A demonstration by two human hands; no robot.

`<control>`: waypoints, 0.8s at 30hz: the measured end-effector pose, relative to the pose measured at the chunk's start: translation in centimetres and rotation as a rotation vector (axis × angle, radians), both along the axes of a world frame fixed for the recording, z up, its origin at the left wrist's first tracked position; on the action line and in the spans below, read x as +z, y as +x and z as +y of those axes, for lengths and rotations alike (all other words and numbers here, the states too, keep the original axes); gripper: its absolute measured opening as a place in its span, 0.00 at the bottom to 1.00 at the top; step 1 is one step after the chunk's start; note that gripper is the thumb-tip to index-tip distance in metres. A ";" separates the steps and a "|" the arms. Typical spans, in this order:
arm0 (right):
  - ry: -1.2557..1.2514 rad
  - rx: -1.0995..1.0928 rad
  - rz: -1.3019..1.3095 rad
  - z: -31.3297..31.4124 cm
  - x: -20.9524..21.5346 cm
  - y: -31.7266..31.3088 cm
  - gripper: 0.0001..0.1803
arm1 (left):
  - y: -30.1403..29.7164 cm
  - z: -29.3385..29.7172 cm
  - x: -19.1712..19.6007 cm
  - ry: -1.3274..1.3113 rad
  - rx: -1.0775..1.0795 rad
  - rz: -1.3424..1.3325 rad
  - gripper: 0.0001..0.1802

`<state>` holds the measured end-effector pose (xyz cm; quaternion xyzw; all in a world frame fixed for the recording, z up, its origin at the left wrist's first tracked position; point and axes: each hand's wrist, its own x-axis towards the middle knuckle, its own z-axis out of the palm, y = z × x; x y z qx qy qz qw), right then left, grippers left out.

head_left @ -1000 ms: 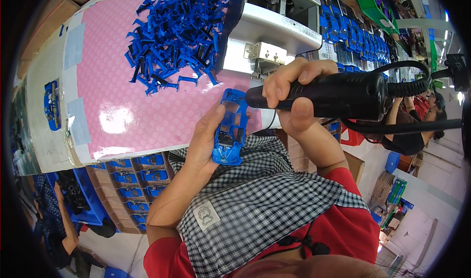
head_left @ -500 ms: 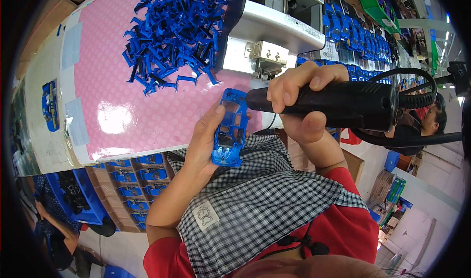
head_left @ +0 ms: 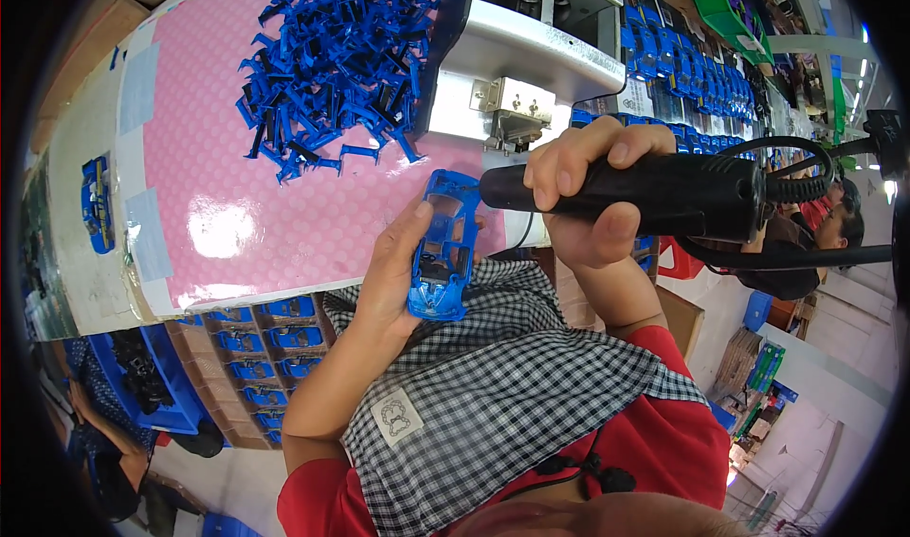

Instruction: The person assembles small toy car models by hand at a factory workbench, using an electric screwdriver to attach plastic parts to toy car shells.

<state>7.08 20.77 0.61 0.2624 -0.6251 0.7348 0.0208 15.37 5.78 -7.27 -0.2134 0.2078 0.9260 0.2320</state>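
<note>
At frame centre, the left hand (head_left: 393, 276) holds a blue car (head_left: 444, 245); the right hand (head_left: 583, 191) grips a black tool (head_left: 654, 191) touching it.

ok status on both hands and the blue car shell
Left hand shut on blue car shell. Right hand shut on black power tool, tip at shell. Nothing in between.

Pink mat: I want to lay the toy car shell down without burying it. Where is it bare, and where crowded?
The pink mat is bare along its near edge, from the taped left border to the left hand, below the pile of blue parts. The far end is crowded by that pile, and the grey machine borders the right side.
</note>
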 end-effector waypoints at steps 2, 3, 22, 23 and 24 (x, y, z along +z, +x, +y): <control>-0.030 -0.002 0.013 0.0 -0.4 -0.1 0.26 | 0.0 0.2 0.0 -0.054 0.015 -0.010 0.26; -0.059 -0.005 0.025 0.0 -0.5 -0.2 0.26 | 0.0 0.2 0.0 -0.055 0.014 -0.010 0.26; -0.398 -0.121 -0.090 1.0 -2.9 -1.9 0.18 | 0.1 0.1 0.0 -0.044 0.000 -0.030 0.27; -0.399 -0.111 -0.102 0.9 -2.9 -1.8 0.18 | 0.1 0.1 -0.1 -0.045 0.003 -0.036 0.27; -0.400 -0.102 -0.114 0.8 -2.9 -1.8 0.19 | 0.0 0.2 -0.1 -0.046 0.003 -0.033 0.27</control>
